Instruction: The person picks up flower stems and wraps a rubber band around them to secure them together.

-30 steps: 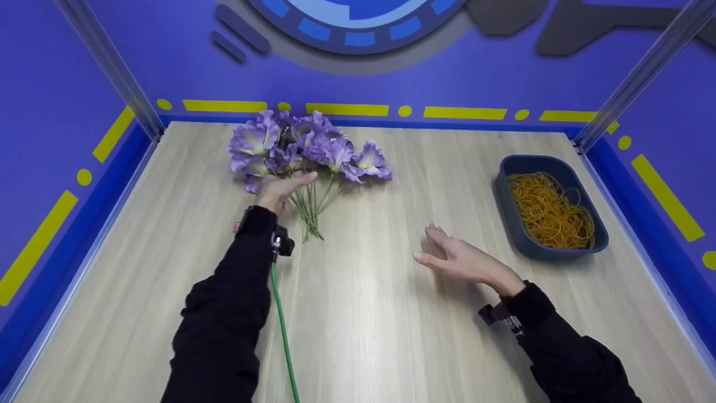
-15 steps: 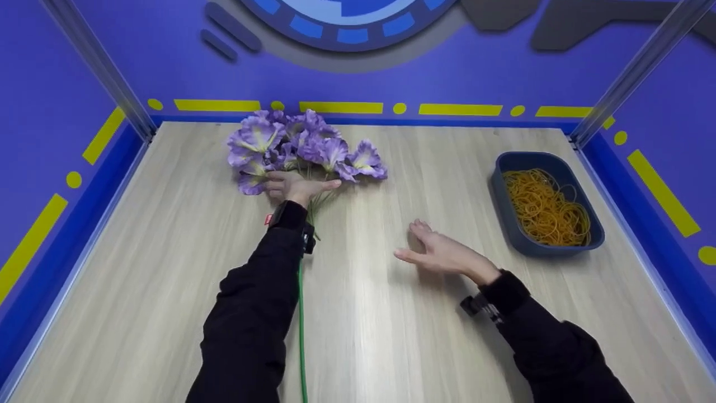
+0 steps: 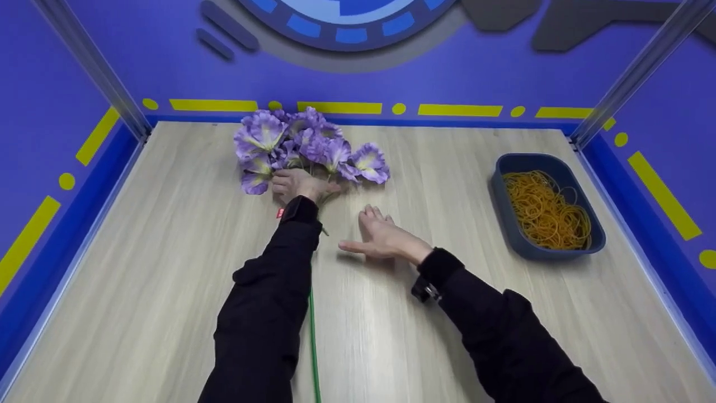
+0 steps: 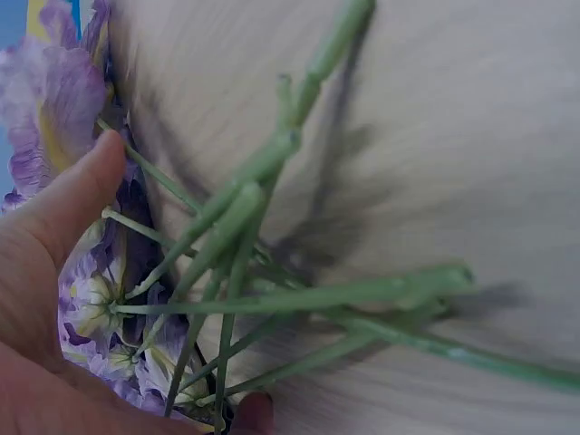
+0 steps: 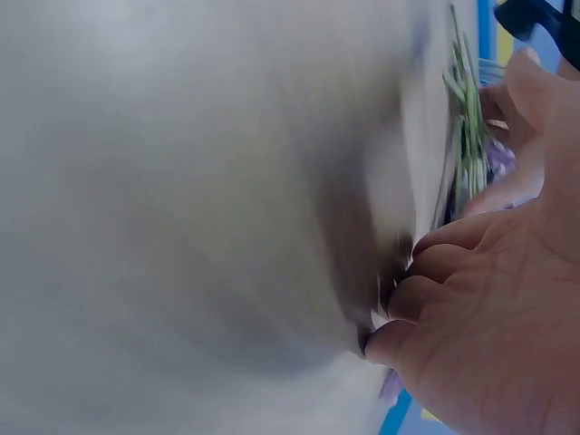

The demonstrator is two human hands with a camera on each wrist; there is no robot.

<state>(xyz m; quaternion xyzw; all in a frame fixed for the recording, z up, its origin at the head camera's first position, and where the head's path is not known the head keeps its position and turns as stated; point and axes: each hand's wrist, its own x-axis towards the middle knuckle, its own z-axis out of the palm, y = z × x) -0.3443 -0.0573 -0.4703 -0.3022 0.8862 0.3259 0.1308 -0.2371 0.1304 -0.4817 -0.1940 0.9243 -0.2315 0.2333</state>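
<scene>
A bunch of purple artificial flowers (image 3: pixel 313 143) with yellow centres lies near the back of the table, left of the middle. Their green stems (image 4: pixel 245 245) cross one another and point toward the front. Over the stems just below the blooms is my left hand (image 3: pixel 302 186). In the left wrist view its thumb and fingers stand spread on either side of the stems, not closed on them. To the right of the stem ends, my right hand (image 3: pixel 386 238) hovers low over the table. Its thumb points out toward the stems and it holds nothing.
At the right stands a dark blue-grey tub (image 3: pixel 517 246) of yellow-brown rubber bands (image 3: pixel 548 212). A green cable (image 3: pixel 314 347) runs from the left wrist toward the front. Blue panels (image 3: pixel 391 84) wall the table (image 3: pixel 436 184) at the back and sides.
My left hand has moved right, from the left side of the bunch to over its stems. The right hand has come left toward the stems. The flowers have barely shifted.
</scene>
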